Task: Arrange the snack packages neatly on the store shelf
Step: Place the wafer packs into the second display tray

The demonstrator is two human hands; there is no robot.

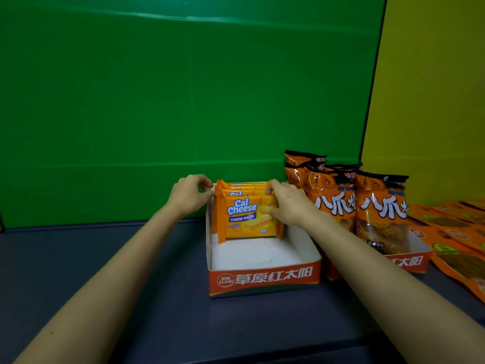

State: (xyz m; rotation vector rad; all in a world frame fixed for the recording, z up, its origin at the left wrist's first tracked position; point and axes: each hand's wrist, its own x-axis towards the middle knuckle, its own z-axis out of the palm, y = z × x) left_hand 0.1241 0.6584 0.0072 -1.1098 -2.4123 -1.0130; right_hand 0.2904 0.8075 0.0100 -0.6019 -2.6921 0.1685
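Several orange Cal Cheese wafer packs (246, 219) stand upright in a row at the back of an open orange-and-white display tray (265, 278) on the dark shelf. My left hand (190, 194) pinches the top left corner of the packs. At the right side of the front pack, my right hand (287, 203) grips the edge with fingers over the top. The front half of the tray holds nothing.
A second tray (409, 261) to the right holds upright orange snack bags (380, 206). More flat orange packets (459, 232) lie on the shelf at the far right. Behind stand a green wall (157, 101) and a yellow panel (433, 101).
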